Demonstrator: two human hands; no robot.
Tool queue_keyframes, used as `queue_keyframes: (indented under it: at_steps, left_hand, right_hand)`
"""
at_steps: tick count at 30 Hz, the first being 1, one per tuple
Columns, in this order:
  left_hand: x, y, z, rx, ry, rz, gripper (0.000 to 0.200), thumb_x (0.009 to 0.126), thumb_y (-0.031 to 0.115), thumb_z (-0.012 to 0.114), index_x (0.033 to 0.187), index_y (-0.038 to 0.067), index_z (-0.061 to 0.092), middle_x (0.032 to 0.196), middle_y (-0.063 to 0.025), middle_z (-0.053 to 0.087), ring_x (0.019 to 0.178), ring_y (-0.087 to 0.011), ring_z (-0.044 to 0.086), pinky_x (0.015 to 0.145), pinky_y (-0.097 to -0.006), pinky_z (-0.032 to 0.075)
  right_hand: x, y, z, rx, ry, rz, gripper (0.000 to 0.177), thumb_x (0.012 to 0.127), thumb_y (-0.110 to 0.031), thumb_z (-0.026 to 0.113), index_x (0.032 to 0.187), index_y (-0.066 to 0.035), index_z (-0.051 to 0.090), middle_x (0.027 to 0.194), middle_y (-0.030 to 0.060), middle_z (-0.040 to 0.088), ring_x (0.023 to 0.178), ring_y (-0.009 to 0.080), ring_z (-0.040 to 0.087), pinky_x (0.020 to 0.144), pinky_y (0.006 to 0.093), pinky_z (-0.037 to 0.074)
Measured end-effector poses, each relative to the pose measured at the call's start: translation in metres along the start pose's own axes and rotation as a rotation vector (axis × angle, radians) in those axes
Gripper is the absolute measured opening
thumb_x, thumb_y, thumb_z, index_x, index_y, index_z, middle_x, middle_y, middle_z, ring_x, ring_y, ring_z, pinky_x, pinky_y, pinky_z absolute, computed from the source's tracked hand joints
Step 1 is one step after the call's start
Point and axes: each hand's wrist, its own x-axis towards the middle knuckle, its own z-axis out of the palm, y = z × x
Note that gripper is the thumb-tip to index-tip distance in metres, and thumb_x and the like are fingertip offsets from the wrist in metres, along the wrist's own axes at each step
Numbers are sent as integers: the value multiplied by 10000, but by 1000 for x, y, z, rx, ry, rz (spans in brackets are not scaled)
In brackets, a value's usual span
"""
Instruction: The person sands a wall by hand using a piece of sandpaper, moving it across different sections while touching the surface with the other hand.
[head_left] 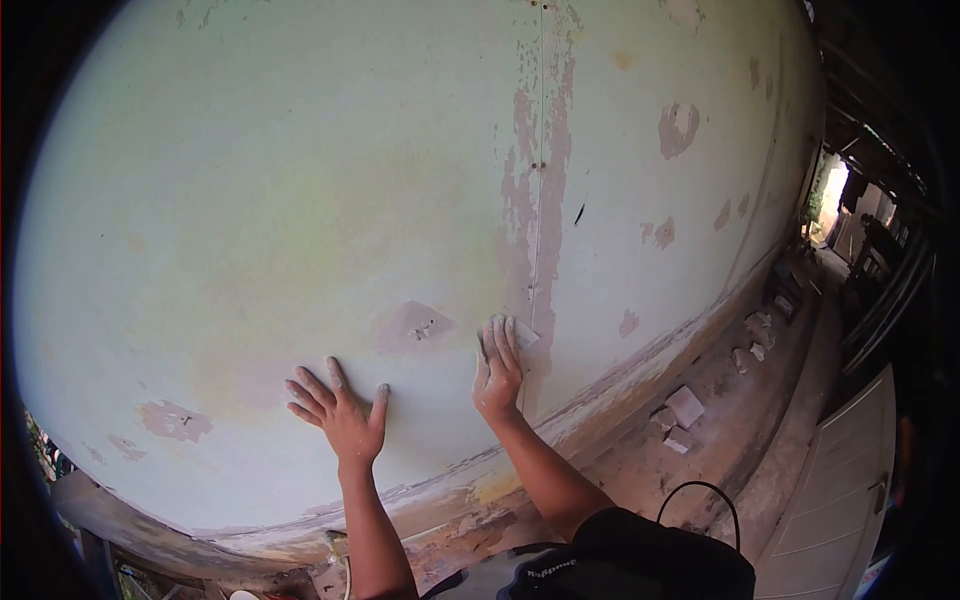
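A large pale green wall [300, 150] fills most of the view, with worn patches where a pinkish-grey layer shows. My left hand [345, 415] lies against its lower part, fingers spread and dusty, holding nothing. To the right, my right hand [497, 372] presses a small pale sheet of sandpaper [526, 333] to the surface with its fingers together. Only a corner of the sheet shows past the fingertips; the rest is hidden. Just right of it runs a vertical seam [541, 230] with stripped strips along both sides. A bare patch [412, 328] with small holes sits between and above my hands.
Broken pale blocks [685, 408] lie on the dirty floor along the wall's foot at right. A light panelled door [830, 490] leans at lower right. A black cable loop [700, 486] rises beside my sleeve. Far right, a bright opening [830, 200] ends the passage.
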Motion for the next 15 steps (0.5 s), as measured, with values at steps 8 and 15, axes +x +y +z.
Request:
queue_keyframes:
  at_steps: [8, 15]
  left_hand:
    - [-2, -3, 2, 13, -1, 6, 1004, 930, 628, 674, 1680, 83, 291, 1751, -322, -8, 1612, -509, -138, 1232, -684, -126]
    - [-1, -3, 3, 34, 37, 25, 1020, 930, 607, 691, 1694, 97, 249, 1761, -294, -29, 1620, -480, -139, 1239, -674, -121]
  right_hand:
    - [120, -40, 1, 64, 126, 52, 339, 1043, -28, 582, 1339, 119, 657, 1437, 318, 615, 1417, 504, 518, 1175, 506, 436]
    - [112, -32, -15, 52, 22, 8, 345, 1023, -17, 591, 1334, 116, 661, 1427, 295, 633, 1426, 461, 528, 1186, 498, 436]
